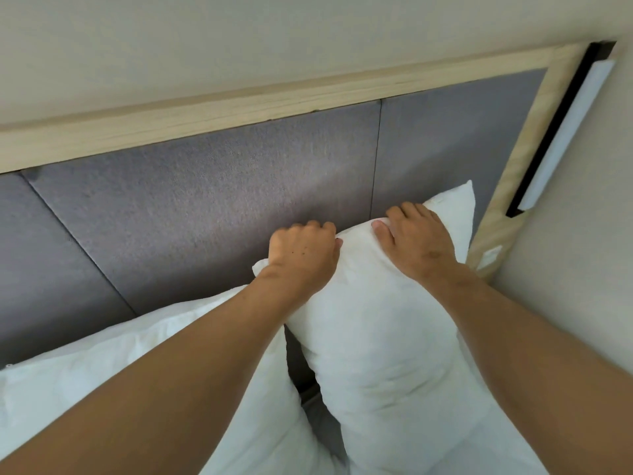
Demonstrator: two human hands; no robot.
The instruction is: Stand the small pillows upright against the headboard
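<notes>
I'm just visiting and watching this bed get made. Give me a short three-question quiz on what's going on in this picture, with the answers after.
1. True or false: both hands grip the top edge of the same pillow.
2. Which pillow is being handled? A) the one lying lower on the left B) the one standing nearer the wall light C) neither
3. Fill in: the grey padded headboard has a frame of pale ____.

Key
1. True: the left hand and right hand both hold the upright pillow.
2. B: it stands nearer the wall light; the other pillow lies to its left.
3. Wood, around the headboard.
</notes>
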